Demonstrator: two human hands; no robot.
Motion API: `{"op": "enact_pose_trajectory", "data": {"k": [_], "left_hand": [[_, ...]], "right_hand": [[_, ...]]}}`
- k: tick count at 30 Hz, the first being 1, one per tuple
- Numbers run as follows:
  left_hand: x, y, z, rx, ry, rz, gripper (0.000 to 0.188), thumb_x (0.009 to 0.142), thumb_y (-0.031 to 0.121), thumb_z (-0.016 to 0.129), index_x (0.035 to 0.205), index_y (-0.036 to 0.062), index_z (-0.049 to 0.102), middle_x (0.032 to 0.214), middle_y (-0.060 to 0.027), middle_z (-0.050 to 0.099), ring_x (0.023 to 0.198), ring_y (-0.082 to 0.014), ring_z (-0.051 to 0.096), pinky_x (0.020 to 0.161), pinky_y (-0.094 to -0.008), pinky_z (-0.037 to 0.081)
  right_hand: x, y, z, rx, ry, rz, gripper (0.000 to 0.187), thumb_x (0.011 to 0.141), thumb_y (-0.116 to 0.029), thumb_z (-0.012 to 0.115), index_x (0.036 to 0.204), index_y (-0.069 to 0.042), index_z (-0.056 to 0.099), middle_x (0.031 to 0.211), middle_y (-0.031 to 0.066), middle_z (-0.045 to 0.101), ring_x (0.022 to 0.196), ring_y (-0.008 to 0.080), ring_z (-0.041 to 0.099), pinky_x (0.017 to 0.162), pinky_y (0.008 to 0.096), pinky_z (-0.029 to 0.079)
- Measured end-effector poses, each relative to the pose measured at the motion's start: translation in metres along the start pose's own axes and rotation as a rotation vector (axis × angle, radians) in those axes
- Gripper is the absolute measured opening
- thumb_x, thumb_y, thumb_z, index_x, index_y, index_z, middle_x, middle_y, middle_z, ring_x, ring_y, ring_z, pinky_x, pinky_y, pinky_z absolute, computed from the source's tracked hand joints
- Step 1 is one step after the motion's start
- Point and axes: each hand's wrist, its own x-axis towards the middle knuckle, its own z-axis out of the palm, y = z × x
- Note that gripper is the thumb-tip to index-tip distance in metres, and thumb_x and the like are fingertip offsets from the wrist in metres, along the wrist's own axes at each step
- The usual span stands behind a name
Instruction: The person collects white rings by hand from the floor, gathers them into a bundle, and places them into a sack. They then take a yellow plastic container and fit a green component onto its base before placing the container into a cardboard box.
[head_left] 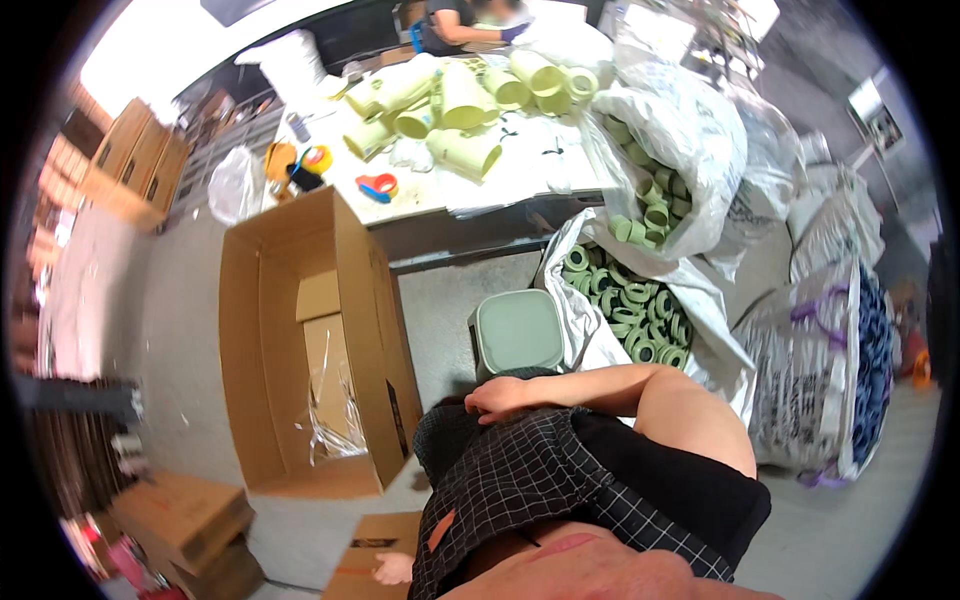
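I'd be keeping a flat palm on the brown, dark-marked cardboard box at lower left; the left hand is lying at it, fingers partly spread; the right hand, well apart, is resting loosely curled on the black, white-checked cloth apron; whether either is gripping, I cannot tell; beyond, a large open brown cardboard carton is standing.

Has 2 bare hands in view. Holds the right arm bent at the elbow, with forearm across the far side of the checked apron and right hand loosely curled at its edge. Holds the left hand beyond the apron's left edge, with fingers too small to read.
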Motion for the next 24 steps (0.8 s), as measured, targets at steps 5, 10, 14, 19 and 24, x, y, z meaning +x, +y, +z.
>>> {"op": "enact_pose_trajectory", "data": {"k": [5,10,14,19,24], "left_hand": [[0.061,0.191,-0.096,-0.645,-0.108,0.632,0.044,0.09,0.024,0.064,0.118,-0.0085,0.054,0.112,-0.0223,0.058,0.101,-0.0327,0.057,0.089,-0.0435,0.048],[-0.001,0.393,-0.108,-0.942,-0.706,1.054,0.037,0.094,0.011,0.06,0.124,-0.0062,0.048,0.112,-0.0129,0.055,0.102,-0.0202,0.055,0.093,-0.0327,0.045],[-0.078,0.458,-0.121,-0.863,-1.053,1.175,0.035,0.093,0.004,0.058,0.126,-0.0021,0.048,0.113,-0.0116,0.056,0.104,-0.0192,0.055,0.094,-0.0315,0.045],[-0.143,0.462,-0.124,-0.695,-1.112,1.237,0.031,0.094,0.007,0.058,0.123,0.0,0.05,0.114,-0.0103,0.058,0.101,-0.018,0.055,0.092,-0.0324,0.046],[-0.267,0.536,-0.156,-0.673,-1.298,1.281,0.031,0.095,0.011,0.059,0.124,0.002,0.051,0.112,-0.0087,0.061,0.093,-0.0125,0.056,0.08,-0.0257,0.048]], "right_hand": [[-0.029,0.018,0.013,0.145,0.311,0.248,0.035,0.086,-0.028,0.065,0.112,-0.007,0.061,0.095,0.0146,0.067,0.092,0.0345,0.064,0.079,0.046,0.051],[-0.086,0.023,-0.031,0.394,0.632,0.562,0.029,0.088,-0.031,0.064,0.104,-0.006,0.062,0.093,0.0161,0.068,0.088,0.0349,0.065,0.076,0.0442,0.05],[-0.094,0.01,-0.06,0.412,0.747,0.701,0.03,0.089,-0.031,0.063,0.103,-0.005,0.064,0.089,0.0153,0.068,0.088,0.0333,0.065,0.077,0.0435,0.051],[-0.075,0.061,-0.083,0.571,0.944,0.598,0.031,0.091,-0.03,0.064,0.108,-0.004,0.061,0.084,0.0124,0.067,0.082,0.0297,0.065,0.075,0.0392,0.051],[-0.107,0.184,-0.138,1.107,1.464,0.487,0.033,0.093,-0.024,0.066,0.116,-0.002,0.056,0.086,0.0044,0.064,0.074,0.0122,0.059,0.067,0.0262,0.048]]}}
